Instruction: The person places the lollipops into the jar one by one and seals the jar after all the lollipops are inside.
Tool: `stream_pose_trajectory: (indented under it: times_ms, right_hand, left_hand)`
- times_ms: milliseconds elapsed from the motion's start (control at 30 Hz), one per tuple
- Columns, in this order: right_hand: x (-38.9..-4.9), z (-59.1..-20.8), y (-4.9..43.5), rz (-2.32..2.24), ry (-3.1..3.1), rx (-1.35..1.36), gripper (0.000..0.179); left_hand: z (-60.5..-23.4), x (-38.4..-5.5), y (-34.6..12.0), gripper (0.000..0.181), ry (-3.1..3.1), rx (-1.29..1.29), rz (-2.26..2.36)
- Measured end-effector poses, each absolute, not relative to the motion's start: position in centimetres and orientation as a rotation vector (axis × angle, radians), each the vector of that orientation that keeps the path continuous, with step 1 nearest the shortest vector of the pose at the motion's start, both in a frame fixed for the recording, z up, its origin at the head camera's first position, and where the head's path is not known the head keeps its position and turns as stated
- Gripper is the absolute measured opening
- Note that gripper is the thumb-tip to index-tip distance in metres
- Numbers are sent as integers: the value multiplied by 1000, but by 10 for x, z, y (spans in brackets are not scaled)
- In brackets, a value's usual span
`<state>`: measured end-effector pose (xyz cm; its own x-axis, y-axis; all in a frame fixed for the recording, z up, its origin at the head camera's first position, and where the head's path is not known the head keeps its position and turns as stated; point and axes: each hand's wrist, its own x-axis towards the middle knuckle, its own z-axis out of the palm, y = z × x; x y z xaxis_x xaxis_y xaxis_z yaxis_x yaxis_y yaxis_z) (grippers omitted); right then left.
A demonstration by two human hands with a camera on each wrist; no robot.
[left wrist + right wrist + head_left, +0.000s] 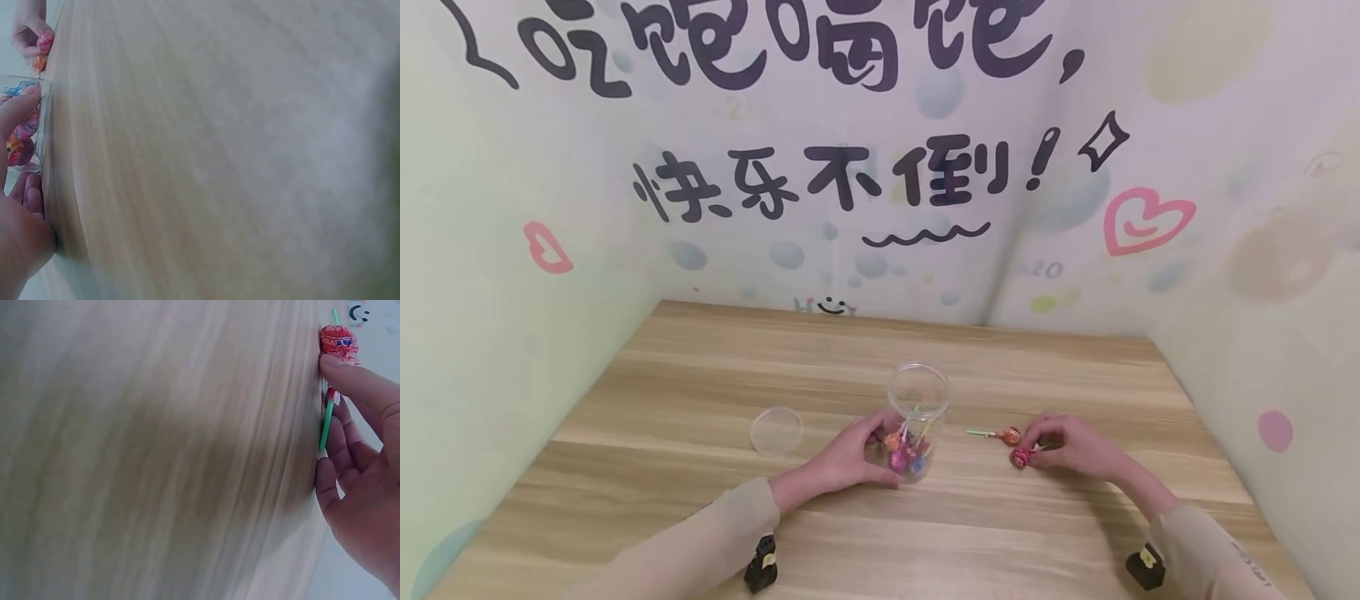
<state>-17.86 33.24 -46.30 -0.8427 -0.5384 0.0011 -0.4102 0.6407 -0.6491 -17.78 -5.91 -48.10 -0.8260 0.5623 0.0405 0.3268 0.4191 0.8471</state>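
A clear plastic jar (917, 392) stands upright and lidless on the table, with several wrapped lollipops (898, 460) inside. My left hand (842, 458) grips its lower side, the thumb on the near side and the fingers round the far side. Farther right, my right hand (1071, 447) pinches a red-wrapped lollipop (339, 342) just behind its head, at table level. The green stick (327, 424) of that lollipop runs back under the palm. Right beside it lies an orange-wrapped lollipop (1011, 436), its green stick pointing left.
A round clear lid (777, 431) lies flat to the left of the jar. The wood-grain table (970, 542) meets printed walls (850, 267) at the back and on both sides. Each sleeved wrist carries a small black device (762, 565).
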Motion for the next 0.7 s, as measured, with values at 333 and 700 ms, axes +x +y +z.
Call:
stream_pose_trajectory:
  times_ms: [333, 700]
  right_hand:
    - [-177, -460, 333, -1005, 2616, -706, 12]
    - [-180, -430, 326, -859, 2635, -695, 13]
  left_hand:
    - [-482, -177, -59, 72, 2423, 782, 1380]
    - [-483, -176, -59, 75, 2450, 804, 1373]
